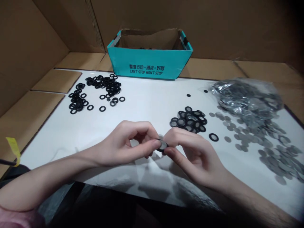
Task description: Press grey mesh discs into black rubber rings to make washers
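Note:
Between both hands, low over the white table, is a black ring with a grey disc in its middle (162,145). My left hand (135,141) pinches its left edge between thumb and fingers. The thumb and fingers of my right hand (190,150) grip its right edge. Beyond my right hand lies a pile of black rings with grey centres (190,120), and one more such ring (213,137) rests apart to the right. Plain black rings (104,84) are scattered at the back left. Many loose grey discs (280,158) cover the right side.
A teal box (149,63) stands at the back centre with dark items partly visible inside. A clear plastic bag of grey discs (247,98) lies at the back right. Cardboard walls (201,28) surround the white table (142,95). A yellow tag (14,149) is at the far left.

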`<state>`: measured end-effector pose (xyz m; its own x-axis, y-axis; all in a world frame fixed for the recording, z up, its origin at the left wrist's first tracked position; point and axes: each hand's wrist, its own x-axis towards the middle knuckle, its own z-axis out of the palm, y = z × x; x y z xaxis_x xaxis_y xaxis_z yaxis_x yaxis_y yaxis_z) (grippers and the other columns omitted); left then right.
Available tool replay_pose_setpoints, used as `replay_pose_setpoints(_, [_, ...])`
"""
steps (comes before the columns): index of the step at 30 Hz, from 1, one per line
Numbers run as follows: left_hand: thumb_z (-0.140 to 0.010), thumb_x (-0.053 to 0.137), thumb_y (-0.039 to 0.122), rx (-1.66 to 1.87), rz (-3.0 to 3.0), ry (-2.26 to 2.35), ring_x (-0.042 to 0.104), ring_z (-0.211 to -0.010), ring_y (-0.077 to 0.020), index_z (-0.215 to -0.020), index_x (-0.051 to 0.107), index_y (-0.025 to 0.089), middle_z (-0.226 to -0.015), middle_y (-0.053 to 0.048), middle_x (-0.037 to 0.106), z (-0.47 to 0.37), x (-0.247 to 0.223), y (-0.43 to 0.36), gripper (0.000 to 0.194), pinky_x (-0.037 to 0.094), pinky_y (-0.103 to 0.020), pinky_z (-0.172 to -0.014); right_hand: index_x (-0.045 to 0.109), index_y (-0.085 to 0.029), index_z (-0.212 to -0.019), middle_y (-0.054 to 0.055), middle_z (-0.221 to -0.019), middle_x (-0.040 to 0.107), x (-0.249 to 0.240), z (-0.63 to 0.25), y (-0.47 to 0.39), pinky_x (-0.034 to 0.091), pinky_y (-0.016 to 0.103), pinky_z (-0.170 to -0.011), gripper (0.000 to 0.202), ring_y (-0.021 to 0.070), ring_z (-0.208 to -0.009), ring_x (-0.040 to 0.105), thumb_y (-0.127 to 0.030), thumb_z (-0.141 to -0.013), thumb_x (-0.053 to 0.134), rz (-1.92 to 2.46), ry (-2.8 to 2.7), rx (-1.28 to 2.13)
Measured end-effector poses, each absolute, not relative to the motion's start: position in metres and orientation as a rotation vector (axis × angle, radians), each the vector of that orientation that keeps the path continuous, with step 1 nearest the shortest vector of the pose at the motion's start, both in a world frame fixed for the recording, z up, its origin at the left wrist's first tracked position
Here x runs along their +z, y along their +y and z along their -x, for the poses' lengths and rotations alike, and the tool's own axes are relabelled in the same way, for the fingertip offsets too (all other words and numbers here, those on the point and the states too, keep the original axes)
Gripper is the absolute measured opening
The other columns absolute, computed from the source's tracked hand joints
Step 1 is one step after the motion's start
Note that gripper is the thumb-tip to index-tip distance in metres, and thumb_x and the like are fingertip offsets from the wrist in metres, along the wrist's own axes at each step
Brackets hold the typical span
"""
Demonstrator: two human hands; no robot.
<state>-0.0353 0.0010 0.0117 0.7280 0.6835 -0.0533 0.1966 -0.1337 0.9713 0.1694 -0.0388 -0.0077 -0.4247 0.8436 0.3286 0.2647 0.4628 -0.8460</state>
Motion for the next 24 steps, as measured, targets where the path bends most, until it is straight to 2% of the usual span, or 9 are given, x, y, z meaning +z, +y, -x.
replay_pose_setpoints(5, [-0.093, 0.055, 0.026, 0.411, -1.677, 0.691, 0.053, -0.059, -0.0084, -0.079, 0.056, 0.013, -0.066, 0.001, 0.057, 0.038, 0.013, 0.003, 0.019, 0.039, -0.018, -0.052, 0.055, -0.017, -0.075, 0.002, -0.067, 0.057, -0.011, -0.171, -0.040, 0.041, 0.026, -0.056, 0.015, 0.0121, -0.063, 0.052, -0.011, -0.089, 0.052, 0.914, -1.963, 0.890])
replay_pose_setpoints(13, [-0.092, 0.056, 0.026, 0.306, -1.863, 0.614, 0.044, -0.059, -0.0065, -0.080, 0.059, 0.013, -0.064, 0.004, 0.052, 0.040, 0.016, 0.011, 0.018, 0.036, -0.017, -0.053, 0.054, -0.018, -0.075, 0.001, -0.066, 0.054, -0.010, -0.171, -0.038, 0.040, 0.027, -0.062, 0.015, 0.0118, -0.064, 0.048, -0.012, -0.090, 0.052, 0.907, -2.071, 0.864])
replay_pose_setpoints(18, [-0.091, 0.057, 0.020, 0.355, -1.903, 0.651, 0.048, -0.061, -0.0067, -0.083, 0.061, 0.013, -0.067, 0.003, 0.055, 0.037, 0.013, 0.008, 0.011, 0.038, -0.017, -0.055, 0.053, -0.018, -0.078, 0.001, -0.069, 0.055, -0.010, -0.171, -0.033, 0.038, 0.027, -0.063, 0.015, 0.0120, -0.066, 0.049, -0.010, -0.090, 0.049, 0.890, -2.136, 0.831])
replay_pose_setpoints(24, [-0.093, 0.054, 0.023, 0.435, -1.731, 0.688, 0.056, -0.062, -0.0084, -0.084, 0.059, 0.013, -0.070, 0.000, 0.063, 0.033, 0.012, -0.001, 0.014, 0.042, -0.018, -0.055, 0.045, -0.019, -0.074, -0.001, -0.068, 0.051, -0.016, -0.173, -0.039, 0.036, 0.025, -0.056, 0.019, 0.0111, -0.063, 0.047, -0.013, -0.092, 0.046, 0.938, -1.974, 0.986])
